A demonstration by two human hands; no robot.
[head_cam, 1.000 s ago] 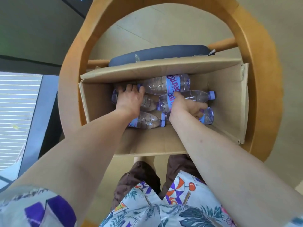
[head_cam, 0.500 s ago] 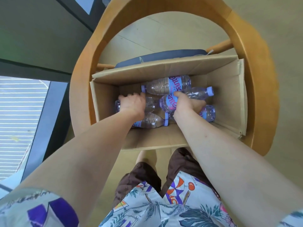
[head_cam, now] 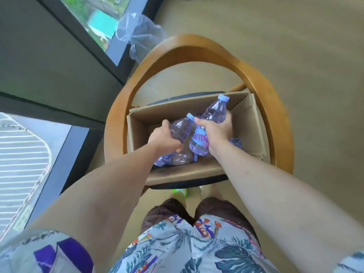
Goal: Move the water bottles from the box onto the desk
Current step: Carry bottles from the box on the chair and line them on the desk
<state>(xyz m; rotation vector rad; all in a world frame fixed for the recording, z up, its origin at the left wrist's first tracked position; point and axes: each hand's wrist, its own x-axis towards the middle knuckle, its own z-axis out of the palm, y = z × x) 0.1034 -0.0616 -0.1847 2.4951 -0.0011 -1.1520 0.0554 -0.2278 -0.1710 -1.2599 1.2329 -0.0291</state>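
Cardboard box [head_cam: 248,123] on chair [head_cam: 264,91], left hand [head_cam: 164,139] gripping bottle [head_cam: 180,128], right hand [head_cam: 217,132] gripping second bottle [head_cam: 214,112], caps tilted far-right

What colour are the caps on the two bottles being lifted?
Light blue, on both the left bottle cap and the right bottle cap; head view.

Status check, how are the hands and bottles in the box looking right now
Left hand grips one bottle. Right hand grips another bottle, tilted cap-up. More bottles lie in the box. Desk not in view.
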